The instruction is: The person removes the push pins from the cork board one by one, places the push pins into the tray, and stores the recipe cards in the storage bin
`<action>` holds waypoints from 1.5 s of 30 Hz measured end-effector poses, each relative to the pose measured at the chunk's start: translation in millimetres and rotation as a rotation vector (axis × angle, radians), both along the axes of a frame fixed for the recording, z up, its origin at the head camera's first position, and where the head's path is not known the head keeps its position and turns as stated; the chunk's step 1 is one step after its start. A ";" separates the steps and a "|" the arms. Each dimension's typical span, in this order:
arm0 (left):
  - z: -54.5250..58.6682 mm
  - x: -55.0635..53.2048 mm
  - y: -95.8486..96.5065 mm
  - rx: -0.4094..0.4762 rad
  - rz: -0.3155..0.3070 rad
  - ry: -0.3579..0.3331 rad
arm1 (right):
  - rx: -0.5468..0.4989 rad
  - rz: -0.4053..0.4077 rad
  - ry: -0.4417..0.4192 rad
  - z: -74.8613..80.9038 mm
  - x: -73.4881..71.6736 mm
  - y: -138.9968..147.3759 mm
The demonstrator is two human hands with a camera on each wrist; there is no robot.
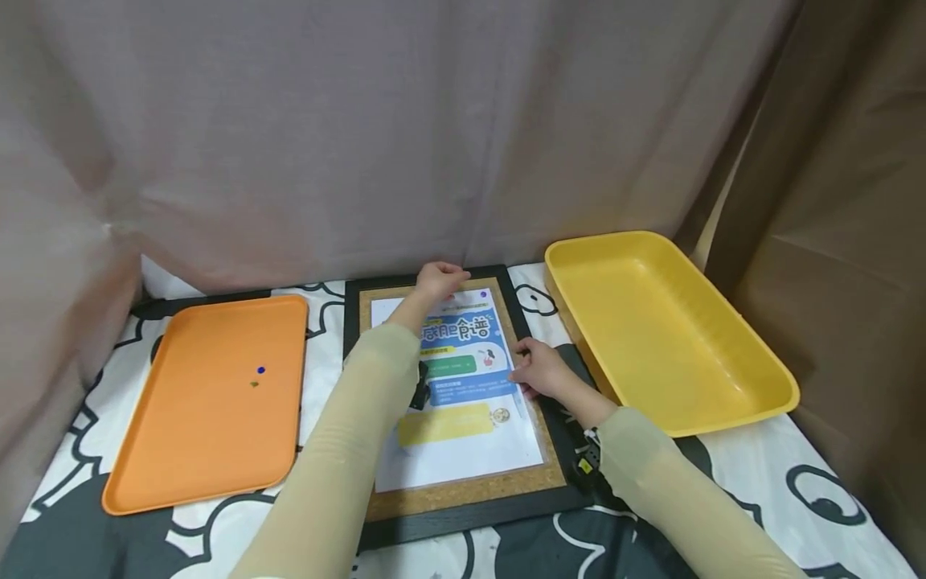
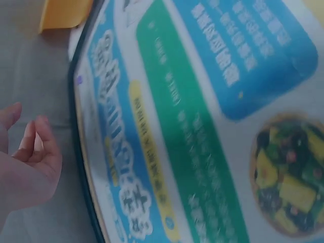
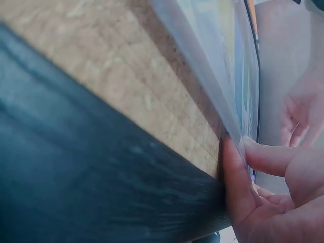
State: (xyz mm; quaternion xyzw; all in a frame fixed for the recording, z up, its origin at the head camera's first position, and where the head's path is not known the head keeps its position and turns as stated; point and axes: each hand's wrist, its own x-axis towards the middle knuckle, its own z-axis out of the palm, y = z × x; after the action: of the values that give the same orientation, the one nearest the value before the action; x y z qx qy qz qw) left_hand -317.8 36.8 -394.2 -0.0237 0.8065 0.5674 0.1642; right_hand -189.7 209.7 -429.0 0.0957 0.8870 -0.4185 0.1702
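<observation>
A printed poster sheet with blue, green and yellow blocks lies on a cork board in a black frame. My right hand pinches the sheet's right edge between thumb and finger; in the right wrist view that clear-looking edge stands lifted off the cork. Over the board's top edge hovers my left hand, its fingers loosely bent, with nothing visible between them in the left wrist view. A small purple pushpin sits at the sheet's top right corner.
On the left lies an orange tray bearing a blue pin and a tiny greenish one. A deep yellow tub stands right of the board. Grey curtain hangs behind, and patterned cloth covers the table.
</observation>
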 end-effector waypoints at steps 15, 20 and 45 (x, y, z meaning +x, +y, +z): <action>-24.6 2.5 33.7 -0.309 -0.154 0.039 | 0.015 0.011 -0.002 4.9 14.8 -10.8; -96.3 -51.6 45.2 -0.486 -0.161 0.209 | 0.007 0.017 0.004 8.0 18.2 -12.7; -64.9 -25.9 34.7 -0.322 -0.072 0.056 | 0.007 0.021 0.002 6.9 18.7 -8.9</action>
State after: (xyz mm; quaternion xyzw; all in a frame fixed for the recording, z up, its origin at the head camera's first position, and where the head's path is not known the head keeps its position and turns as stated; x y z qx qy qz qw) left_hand -343.7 71.5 -459.1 -0.0051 0.8916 0.4250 0.1559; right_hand -171.0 200.8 -422.1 0.0865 0.8897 -0.4135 0.1733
